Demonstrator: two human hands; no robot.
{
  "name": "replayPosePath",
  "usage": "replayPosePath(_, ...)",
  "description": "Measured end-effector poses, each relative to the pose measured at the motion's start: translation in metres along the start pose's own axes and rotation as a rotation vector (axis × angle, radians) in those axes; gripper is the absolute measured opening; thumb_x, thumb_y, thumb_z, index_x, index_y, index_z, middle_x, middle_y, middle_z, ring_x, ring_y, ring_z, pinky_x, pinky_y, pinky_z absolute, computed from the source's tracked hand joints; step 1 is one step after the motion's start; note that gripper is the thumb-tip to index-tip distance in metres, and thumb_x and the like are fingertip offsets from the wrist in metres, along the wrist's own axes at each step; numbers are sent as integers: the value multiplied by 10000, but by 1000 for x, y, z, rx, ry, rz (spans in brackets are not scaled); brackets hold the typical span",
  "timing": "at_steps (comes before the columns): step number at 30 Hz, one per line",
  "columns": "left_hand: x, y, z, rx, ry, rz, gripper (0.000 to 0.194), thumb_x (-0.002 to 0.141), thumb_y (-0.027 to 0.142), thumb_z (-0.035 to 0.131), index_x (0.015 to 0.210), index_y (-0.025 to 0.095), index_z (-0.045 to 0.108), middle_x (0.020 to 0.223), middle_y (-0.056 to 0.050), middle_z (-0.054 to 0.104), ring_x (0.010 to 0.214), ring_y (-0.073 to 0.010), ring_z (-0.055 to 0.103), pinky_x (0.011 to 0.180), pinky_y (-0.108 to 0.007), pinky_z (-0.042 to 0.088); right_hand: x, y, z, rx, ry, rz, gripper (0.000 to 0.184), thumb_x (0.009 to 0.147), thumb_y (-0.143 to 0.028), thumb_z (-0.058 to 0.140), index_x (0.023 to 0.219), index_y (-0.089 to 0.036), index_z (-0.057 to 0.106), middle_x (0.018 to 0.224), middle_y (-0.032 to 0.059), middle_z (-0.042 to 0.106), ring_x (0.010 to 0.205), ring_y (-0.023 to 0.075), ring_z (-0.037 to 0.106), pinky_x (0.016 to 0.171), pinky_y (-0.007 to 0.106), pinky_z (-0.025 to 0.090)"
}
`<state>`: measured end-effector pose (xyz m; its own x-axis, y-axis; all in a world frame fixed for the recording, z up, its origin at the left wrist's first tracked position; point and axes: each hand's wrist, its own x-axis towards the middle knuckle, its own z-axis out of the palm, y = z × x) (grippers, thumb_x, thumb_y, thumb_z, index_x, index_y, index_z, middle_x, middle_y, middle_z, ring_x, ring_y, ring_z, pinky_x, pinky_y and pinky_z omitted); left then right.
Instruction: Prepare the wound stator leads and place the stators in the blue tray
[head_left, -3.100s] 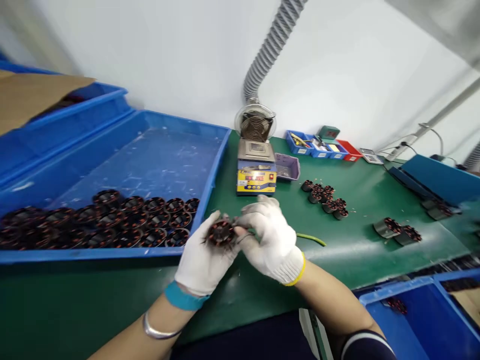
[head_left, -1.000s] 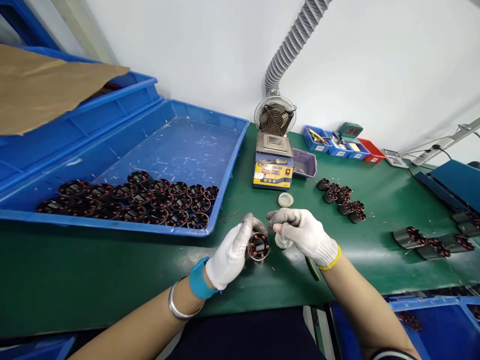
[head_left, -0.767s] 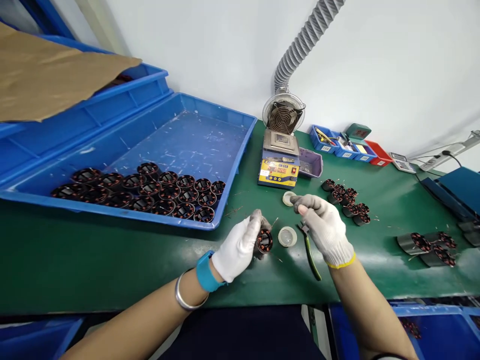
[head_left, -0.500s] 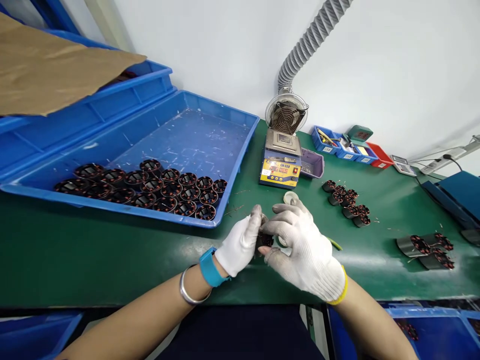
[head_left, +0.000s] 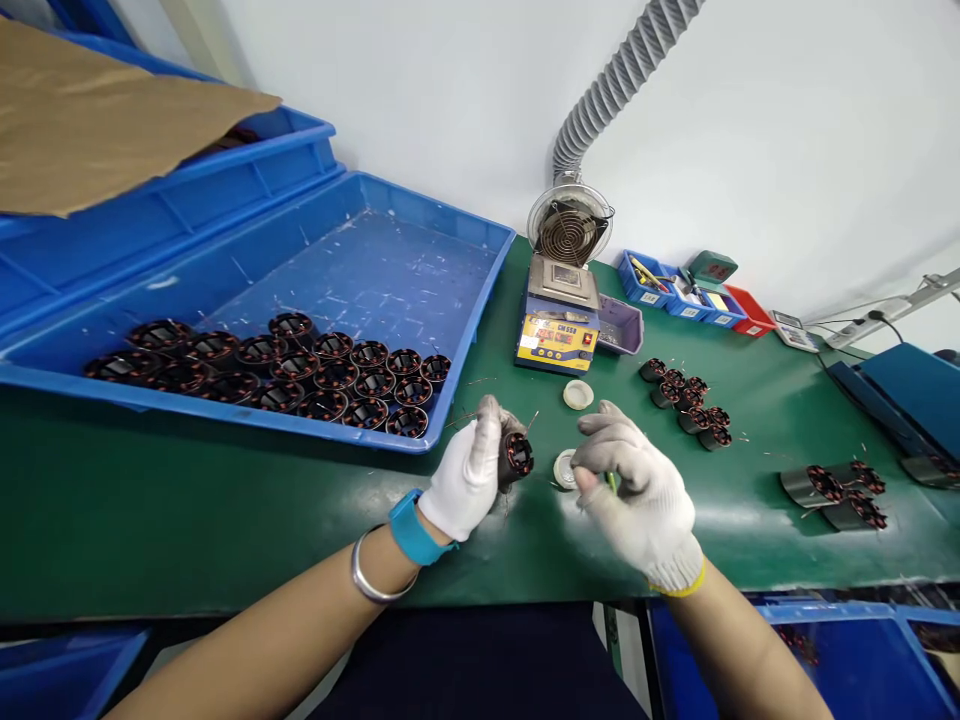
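Observation:
My gloved left hand [head_left: 466,475] is wrapped round a dark motor stator [head_left: 517,457], whose copper-wound open end faces right. Thin wire ends stick out of it above and below. To its right, apart from the stator, my gloved right hand [head_left: 637,490] is raised with fingers curled and thumb brought to the index fingertip. Whether anything thin sits in that pinch is too small to tell. A small round white dish [head_left: 565,468] lies just beyond those fingertips, partly covered by them. Part of a green tool [head_left: 611,483] shows between the fingers, mostly hidden.
A blue tray [head_left: 491,270] at left holds several stators [head_left: 367,383]. Behind the hands stand a yellow-fronted solder pot [head_left: 556,340], a fan with duct [head_left: 568,232] and a white lid [head_left: 578,394]. More stators [head_left: 694,400] and larger ones [head_left: 832,495] are at right.
My right hand has come off the stator and moved right, its fingers curling in. The stator stays in my left hand, now more exposed. The view has shifted slightly.

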<state>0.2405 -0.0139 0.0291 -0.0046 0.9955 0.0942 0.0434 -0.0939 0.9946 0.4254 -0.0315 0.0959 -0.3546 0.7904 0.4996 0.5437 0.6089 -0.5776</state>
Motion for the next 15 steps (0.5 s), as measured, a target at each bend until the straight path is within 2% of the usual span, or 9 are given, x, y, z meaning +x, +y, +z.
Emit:
replayPosePath(2,0,-2,-1,8,-14,5,635,956,633,187,846,178,616,814,-70,644,846,-224,636,841,-352,494,-6,9,-4,42,-53,221,51,804,-192,601,799,-223,641,865,46,695,1061,238,637,946,431,491)
replayPosePath(4,-1,-2,-2,17,-19,22,619,965,614,178,842,183,604,800,-65,633,826,-217,632,807,-345,497,-12,17,-4,85,-161,388,99,794,-200,602,866,-220,667,1010,69,701,1086,240,633,899,402,509)
replayPosePath(6,-1,-2,-1,21,-25,41,606,971,600,172,842,186,596,803,-63,624,827,-215,624,784,-339,494,-15,20,-2,110,-241,447,165,789,-201,598,930,-227,680,1111,74,682,1105,235,624,925,396,494)
replayPosePath(8,-2,-2,-1,19,-34,61,595,975,590,175,862,184,595,833,-67,623,852,-216,616,787,-338,487,-14,20,1,125,-237,458,177,797,-221,595,949,-228,686,1137,71,673,1113,231,614,951,391,474)
replayPosePath(11,-4,-3,-1,-2,-67,59,583,981,574,170,886,185,594,839,-59,613,835,-205,602,774,-331,478,-7,19,8,201,-176,530,207,817,-295,609,990,-211,687,1072,69,690,997,217,647,890,370,493)
replayPosePath(15,-8,-1,0,-55,-128,64,576,981,575,175,871,189,589,815,-47,592,804,-198,582,757,-322,472,9,18,26,431,-147,675,304,797,-376,639,1023,-178,688,764,24,682,669,158,629,645,298,502)
